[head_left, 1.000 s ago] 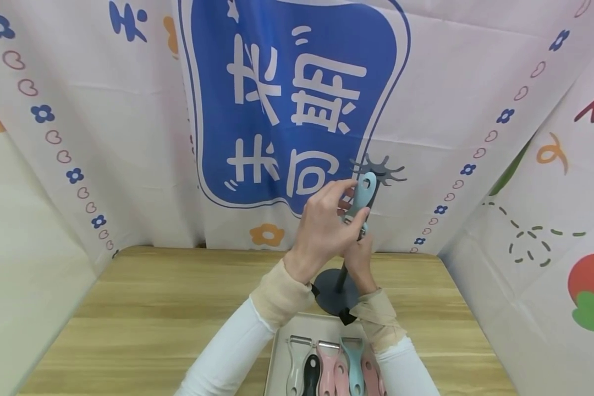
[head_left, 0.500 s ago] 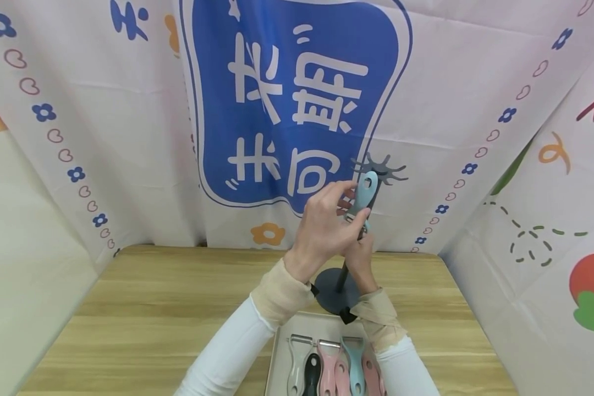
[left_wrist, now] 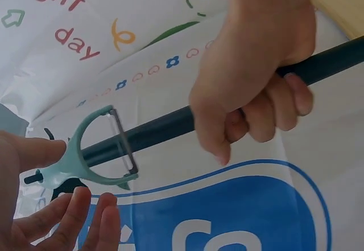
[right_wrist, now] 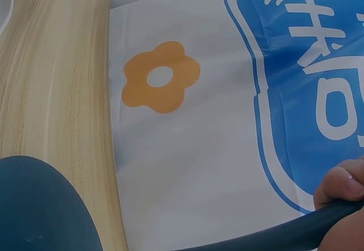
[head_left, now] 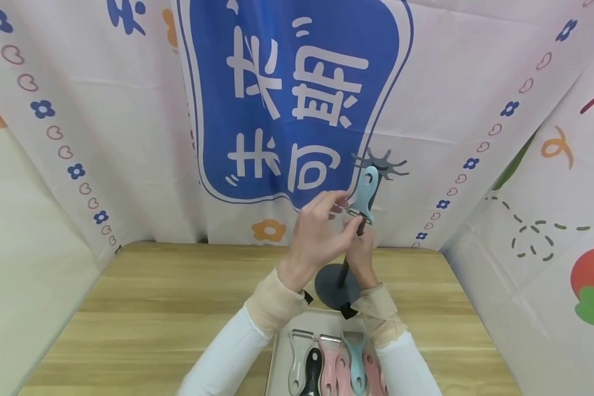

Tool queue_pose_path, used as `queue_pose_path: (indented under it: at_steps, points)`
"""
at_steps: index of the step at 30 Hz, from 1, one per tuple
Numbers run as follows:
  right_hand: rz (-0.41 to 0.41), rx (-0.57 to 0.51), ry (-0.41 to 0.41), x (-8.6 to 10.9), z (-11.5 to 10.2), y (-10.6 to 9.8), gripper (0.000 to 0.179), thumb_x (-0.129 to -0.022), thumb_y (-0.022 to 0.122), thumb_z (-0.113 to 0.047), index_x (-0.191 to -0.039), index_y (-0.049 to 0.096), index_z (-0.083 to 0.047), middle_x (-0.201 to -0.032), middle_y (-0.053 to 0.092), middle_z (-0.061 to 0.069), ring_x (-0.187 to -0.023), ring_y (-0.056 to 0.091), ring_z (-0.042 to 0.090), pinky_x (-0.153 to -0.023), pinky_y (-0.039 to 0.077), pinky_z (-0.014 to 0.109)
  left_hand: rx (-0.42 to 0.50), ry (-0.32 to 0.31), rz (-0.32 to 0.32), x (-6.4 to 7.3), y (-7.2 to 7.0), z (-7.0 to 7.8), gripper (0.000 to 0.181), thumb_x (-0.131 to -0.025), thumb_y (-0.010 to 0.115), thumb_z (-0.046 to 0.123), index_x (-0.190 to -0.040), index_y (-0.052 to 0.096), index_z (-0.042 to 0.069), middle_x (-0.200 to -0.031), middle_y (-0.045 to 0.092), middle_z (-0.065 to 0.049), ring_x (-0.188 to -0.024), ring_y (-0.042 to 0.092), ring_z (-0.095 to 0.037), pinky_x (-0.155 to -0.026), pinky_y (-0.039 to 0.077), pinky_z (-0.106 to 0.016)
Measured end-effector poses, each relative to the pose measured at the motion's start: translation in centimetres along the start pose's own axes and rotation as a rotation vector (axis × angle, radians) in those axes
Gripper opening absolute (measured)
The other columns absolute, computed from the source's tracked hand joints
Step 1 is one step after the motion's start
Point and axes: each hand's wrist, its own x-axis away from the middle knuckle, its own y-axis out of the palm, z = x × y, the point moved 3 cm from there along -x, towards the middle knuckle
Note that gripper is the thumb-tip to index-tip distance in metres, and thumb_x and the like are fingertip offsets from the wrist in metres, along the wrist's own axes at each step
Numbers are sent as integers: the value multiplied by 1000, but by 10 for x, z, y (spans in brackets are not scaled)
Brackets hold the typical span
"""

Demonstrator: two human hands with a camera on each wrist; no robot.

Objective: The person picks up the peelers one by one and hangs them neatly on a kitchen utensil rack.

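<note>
A light blue peeler (head_left: 364, 190) hangs by the hole in its handle at the top of a dark hook stand (head_left: 342, 275), blade end down. In the left wrist view, the hook tip pokes through the handle of the peeler (left_wrist: 71, 163). My left hand (head_left: 317, 234) is beside it, thumb and fingers spread apart; whether the thumb still touches the peeler I cannot tell. Below the peeler, my right hand (head_left: 360, 254) grips the pole (left_wrist: 165, 127), its fingers wrapped round it. Part of that right hand (right_wrist: 344, 185) shows in the right wrist view.
A pale tray (head_left: 276, 357) at the table's front holds a whitish peeler (head_left: 299, 357), a black-handled one (head_left: 313, 371), several pink ones and another light blue peeler (head_left: 356, 363). The stand's round base (head_left: 331, 286) is just behind it. Printed cloth (head_left: 450, 82) hangs behind the wooden table (head_left: 178, 291).
My left hand has loosened from the peeler and drawn down and left, its fingers parting. The peeler now hangs on the hook. My right hand stays on the pole.
</note>
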Motion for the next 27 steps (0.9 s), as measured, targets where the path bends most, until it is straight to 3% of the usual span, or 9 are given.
queue_pose_path:
  at_steps: [4,13,17,22,27]
  points:
    - [11,-3,4,-1,1,2,50,-110,53,-13,-61,47,-16,-50,42,-9,-43,34,6,-46,28,22,-28,4,-15,19,-2,-7,36,-93,82,18,-123,71,1,-106,74,-10,-89,73,-23,-80,62,-32]
    - [14,-143,72,-1,3,4,51,-108,54,-16,-59,43,-15,-46,39,-13,-39,34,2,-40,30,19,-131,-8,-100,73,-2,-29,27,-91,83,20,-114,75,8,-103,77,-5,-87,73,-21,-73,59,-34]
    - [-6,-128,66,0,3,2,51,-109,52,-16,-59,43,-14,-45,39,-10,-38,34,4,-40,32,20,-134,5,-253,93,-1,-41,24,-96,79,25,-115,76,10,-105,77,-3,-85,72,-16,-74,58,-30]
    - [-27,-124,62,-1,5,3,51,-110,51,-16,-59,44,-15,-45,39,-10,-38,34,4,-40,30,20,-170,32,-492,113,0,-56,24,-103,72,29,-120,75,12,-113,77,-2,-98,74,-15,-85,61,-32]
    - [-31,-166,58,-2,4,3,52,-110,53,-17,-60,41,-15,-46,36,-11,-38,31,4,-39,27,21,-200,96,-678,130,1,-66,22,-105,70,28,-121,75,14,-115,76,1,-102,73,-15,-92,59,-34]
